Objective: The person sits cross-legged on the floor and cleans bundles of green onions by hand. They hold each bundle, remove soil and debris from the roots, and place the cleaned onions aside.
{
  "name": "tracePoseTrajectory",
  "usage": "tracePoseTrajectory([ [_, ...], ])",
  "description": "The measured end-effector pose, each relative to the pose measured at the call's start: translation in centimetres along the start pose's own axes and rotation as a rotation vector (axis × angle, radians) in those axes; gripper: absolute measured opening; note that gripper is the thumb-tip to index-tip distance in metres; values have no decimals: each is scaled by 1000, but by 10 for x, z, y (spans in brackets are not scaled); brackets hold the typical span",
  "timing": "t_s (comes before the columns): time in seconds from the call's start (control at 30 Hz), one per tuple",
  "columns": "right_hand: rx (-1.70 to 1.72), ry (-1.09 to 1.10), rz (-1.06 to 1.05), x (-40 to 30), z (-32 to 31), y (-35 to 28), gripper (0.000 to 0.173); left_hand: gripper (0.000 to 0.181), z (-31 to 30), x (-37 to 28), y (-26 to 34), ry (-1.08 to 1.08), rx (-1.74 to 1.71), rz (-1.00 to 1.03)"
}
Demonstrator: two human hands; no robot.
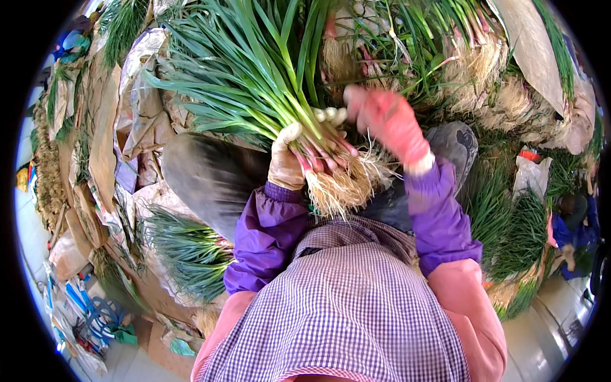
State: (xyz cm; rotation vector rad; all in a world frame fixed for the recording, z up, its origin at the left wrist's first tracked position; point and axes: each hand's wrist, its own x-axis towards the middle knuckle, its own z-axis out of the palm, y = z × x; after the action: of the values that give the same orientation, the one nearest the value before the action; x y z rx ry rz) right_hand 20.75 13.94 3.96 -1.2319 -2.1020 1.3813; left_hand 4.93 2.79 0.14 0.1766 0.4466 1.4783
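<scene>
My left hand (287,157), in a pale glove, is closed around a bunch of green garlic plants (286,102). Their long leaves point up and to the left, and the pinkish stems end in a tangle of pale roots (341,188) at the lower right. Just right of the bunch is my right hand (386,119), in a red glove and blurred; whether its fingers hold anything cannot be told. Beyond it lie more rooted plants (472,57), their roots towards me. Another bunch of green plants (191,253) rests at my left side.
My bent knees (210,172) flank the bunch. Brown paper and sacking (102,138) cover the floor at left, with a bundle of blue straps (102,315) lower down. At right are piles of greens (515,238) and a white plastic bag (531,176). Another person (575,229) is at the far right.
</scene>
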Motion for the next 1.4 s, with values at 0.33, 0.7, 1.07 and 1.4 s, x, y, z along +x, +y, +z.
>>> tracePoseTrajectory([
  [0.33,-744,196,-431,33,47,-12,22,51,-6,-2,2,51,-48,-104],
  [0.7,-426,157,-261,59,3,47,27,72,11,-4,15,30,-352,-25],
  [1.07,1212,171,-78,93,-76,29,34,66,-23,-18,68,-351,-368,165],
  [1.4,903,72,211,-26,-31,-16,28,61,-4,-5,19,-324,-264,34],
])
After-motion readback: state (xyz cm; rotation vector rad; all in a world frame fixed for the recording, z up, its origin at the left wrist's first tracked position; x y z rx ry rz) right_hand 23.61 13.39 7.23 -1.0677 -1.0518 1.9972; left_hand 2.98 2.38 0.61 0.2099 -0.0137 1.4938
